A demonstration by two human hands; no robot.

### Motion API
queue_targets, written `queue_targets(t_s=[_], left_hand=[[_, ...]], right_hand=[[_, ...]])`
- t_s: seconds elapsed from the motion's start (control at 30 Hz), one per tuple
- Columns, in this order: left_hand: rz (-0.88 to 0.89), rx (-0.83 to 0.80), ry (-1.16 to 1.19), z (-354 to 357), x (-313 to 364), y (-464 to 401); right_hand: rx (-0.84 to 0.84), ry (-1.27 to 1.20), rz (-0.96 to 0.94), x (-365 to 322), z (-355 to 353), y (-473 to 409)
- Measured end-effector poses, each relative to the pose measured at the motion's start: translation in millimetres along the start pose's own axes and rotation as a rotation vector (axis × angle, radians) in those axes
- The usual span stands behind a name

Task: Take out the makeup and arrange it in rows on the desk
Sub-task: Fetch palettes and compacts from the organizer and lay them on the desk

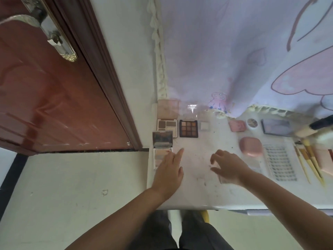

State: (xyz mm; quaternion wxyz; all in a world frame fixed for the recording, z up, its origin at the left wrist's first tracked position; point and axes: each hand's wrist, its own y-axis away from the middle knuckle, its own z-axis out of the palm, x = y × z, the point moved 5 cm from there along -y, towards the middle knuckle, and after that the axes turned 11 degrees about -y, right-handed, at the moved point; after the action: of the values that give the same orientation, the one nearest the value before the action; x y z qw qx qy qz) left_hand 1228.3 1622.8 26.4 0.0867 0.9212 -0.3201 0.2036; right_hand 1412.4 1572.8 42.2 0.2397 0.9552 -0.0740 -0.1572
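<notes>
White marble-look bench (198,186): 3 open rect. eyeshadow palettes (188,128), 1 pink glossy oval case (250,149). Left hand (168,170) fingers straight, on palette; right hand (228,166) fingers loosely curled, empty.

I see a white desk (198,186) flecked with dark specks under my hands; just past my left hand (168,171) lies a pale peach palette (162,156) with a silvery mirrored lid; beyond it I see a cream palette (166,126) of brown and beige pans, beside a black palette (188,128) with a three-by-three grid of tan and brown shades; right of my right hand (228,166) I see a glossy pink case (250,146), then a clear tray (280,162) patterned with rows of dark lashes, then brushes (309,159) with pale yellow handles; behind hangs a lilac cloth (234,51) with pink cartoon outlines; far to my left stands a red-brown door (45,96).
</notes>
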Motion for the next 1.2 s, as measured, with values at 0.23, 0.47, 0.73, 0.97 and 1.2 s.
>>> queue_targets(t_s=[0.23, 0.47, 0.73, 0.97, 1.2], left_hand=[[-0.166, -0.421, 0.273, 64, 79, -9], [-0.657, -0.508, 1.019, 68, 90, -4], [-0.705, -0.460, 1.698, 43, 105, 5], [-0.714, -0.367, 1.829, 29, 98, 11], [-0.753, -0.389, 1.883, 27, 80, 14]], right_hand=[[-0.050, 0.143, -0.106, 48, 30, 36], [0.071, -0.268, -0.275, 37, 12, 39], [0.034, -0.537, -0.398, 21, -21, 40], [-0.047, -0.429, -0.505, -1, -35, 29], [-0.083, -0.462, -0.465, -16, -44, 18]])
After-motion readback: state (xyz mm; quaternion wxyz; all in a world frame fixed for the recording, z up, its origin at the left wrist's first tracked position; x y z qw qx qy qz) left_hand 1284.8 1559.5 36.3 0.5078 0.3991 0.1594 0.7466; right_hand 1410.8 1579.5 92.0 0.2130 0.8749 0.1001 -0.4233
